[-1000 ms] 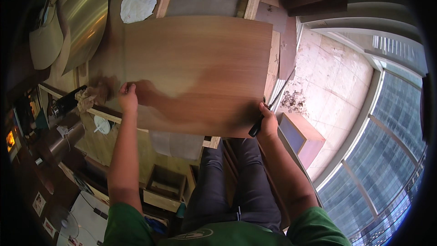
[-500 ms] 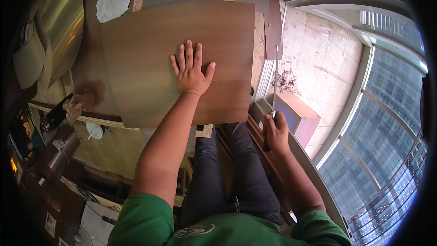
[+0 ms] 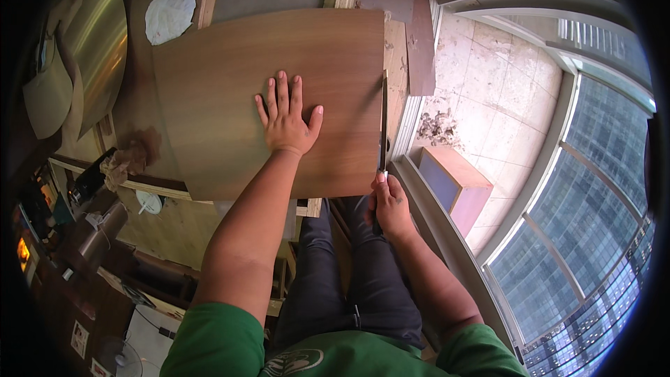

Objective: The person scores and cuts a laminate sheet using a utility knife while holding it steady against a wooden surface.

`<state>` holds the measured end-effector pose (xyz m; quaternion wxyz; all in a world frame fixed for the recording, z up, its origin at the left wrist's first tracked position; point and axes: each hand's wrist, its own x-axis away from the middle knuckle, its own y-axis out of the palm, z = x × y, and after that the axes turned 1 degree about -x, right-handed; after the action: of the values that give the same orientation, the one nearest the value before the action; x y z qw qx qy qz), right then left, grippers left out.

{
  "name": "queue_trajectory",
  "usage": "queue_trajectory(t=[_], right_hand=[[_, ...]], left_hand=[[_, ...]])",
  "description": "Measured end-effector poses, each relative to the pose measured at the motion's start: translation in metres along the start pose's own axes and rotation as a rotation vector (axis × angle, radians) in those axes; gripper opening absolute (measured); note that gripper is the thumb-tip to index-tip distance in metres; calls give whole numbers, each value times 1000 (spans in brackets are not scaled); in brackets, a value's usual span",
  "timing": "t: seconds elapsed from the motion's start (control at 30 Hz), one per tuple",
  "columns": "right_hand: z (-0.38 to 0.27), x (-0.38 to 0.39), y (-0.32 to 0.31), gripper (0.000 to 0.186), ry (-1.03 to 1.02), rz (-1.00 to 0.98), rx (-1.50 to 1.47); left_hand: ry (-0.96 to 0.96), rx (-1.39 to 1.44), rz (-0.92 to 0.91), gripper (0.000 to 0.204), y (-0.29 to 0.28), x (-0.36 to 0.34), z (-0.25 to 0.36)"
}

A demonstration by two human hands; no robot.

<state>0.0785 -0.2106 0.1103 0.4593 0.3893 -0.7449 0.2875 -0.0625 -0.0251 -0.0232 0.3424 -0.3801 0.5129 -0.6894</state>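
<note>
A large brown wood-grain panel [image 3: 216, 91] lies flat before me. My left hand [image 3: 289, 126] is spread on its surface, fingers apart, pointing away from me. At the panel's right edge, my right hand [image 3: 392, 208] is closed around the handle of a long, narrow, dark file [image 3: 384, 122]. The file points away from me, its blade lying along that edge. From this angle I cannot tell how firmly it touches.
A pale irregular sheet [image 3: 169, 16] sits beyond the panel's far left. Curved brass-coloured sheets [image 3: 105, 49] stand at the left. To the right are a window ledge, a small wooden box [image 3: 457, 185], scattered debris [image 3: 438, 128] and tall window glass [image 3: 600, 167].
My right hand has moved left with the file, bringing it from beside the window ledge to the panel's right edge. My left hand stays flat on the panel.
</note>
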Motion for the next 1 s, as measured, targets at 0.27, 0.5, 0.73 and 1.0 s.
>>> queue_trajectory(t=[0.27, 0.5, 0.73, 1.0], right_hand=[[4, -8, -2, 40, 3, 47, 40], [8, -13, 3, 42, -26, 58, 60], [-5, -13, -6, 43, 20, 5, 108], [17, -38, -25, 49, 58, 30, 212]], left_hand=[[7, 13, -13, 78, -2, -1, 1], [5, 27, -27, 78, -2, -2, 2], [6, 23, -17, 79, -2, -1, -1], [31, 48, 8, 78, 1, -2, -4]])
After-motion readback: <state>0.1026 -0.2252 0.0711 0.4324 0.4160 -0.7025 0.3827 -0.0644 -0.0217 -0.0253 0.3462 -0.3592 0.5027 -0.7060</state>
